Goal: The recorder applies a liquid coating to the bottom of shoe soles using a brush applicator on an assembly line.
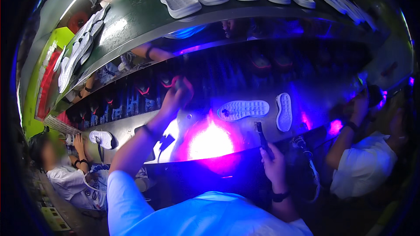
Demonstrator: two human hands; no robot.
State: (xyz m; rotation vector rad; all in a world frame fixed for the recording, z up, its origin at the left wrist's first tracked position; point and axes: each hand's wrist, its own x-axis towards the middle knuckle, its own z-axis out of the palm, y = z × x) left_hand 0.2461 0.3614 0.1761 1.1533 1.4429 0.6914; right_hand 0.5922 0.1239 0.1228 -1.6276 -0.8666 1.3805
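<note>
Your right hand (273, 159) grips a slim dark tool (261, 136), upright, its tip just below the bench edge. Your left hand (177, 96) reaches up to a reddish object (175, 82), too blurred to identify, above the glowing bench (245, 135).
</note>
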